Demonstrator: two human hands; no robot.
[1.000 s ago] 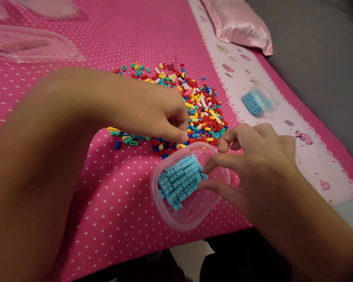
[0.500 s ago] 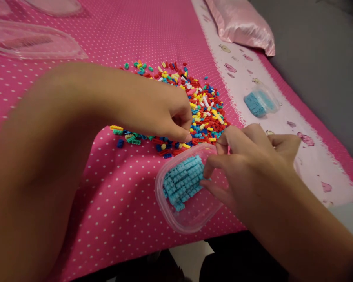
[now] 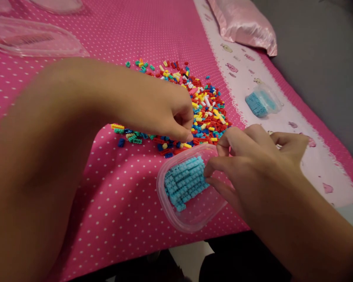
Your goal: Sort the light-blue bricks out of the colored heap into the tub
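My right hand reaches over a clear plastic container, thumb and index finger pinched at the right end of the light-blue building bricks packed in rows inside it. The fingertips cover most of the brick they close on. My left hand hangs above the near side of a loose heap of multicoloured building bricks, just behind the container's far rim. Its fingers are curled in with the thumb against them, and whatever they may hold is hidden. Several heap bricks lie behind that hand and wrist.
A second clear container with light-blue bricks lies at the right on the printed border of the pink dotted cloth. A pink satin pillow is at the back right. Clear plastic lids or trays lie at the far left.
The view has shifted slightly. My right finger and thumb remain at the end of the light-blue rows, with the thumb a little closer in. My left hand stays nearly still.
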